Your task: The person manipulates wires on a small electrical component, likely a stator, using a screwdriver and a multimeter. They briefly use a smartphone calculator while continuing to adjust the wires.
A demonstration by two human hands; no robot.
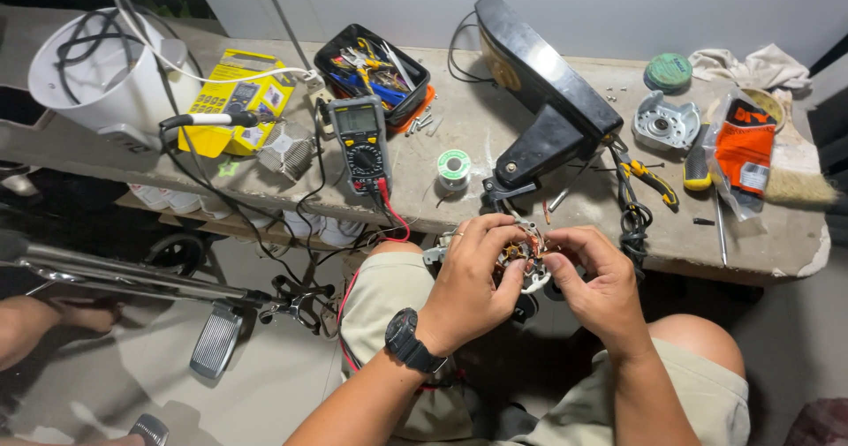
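A small round motor part with copper windings (525,256) sits between my two hands, held above my lap in front of the workbench edge. My left hand (473,278), with a black watch on the wrist and a ring on one finger, grips it from the left, fingers curled over its top. My right hand (596,278) grips its right side, thumb and fingers pinched at the rim. Much of the part is hidden by my fingers.
On the concrete bench (495,128): a multimeter (360,144) with red and black leads, a solder spool (454,168), a black tray of tools (375,73), a tilted black housing (539,84), pliers (649,181), a metal cover (664,121), a brush (795,177), a white bucket (102,71). Another person's limb (35,322) lies far left.
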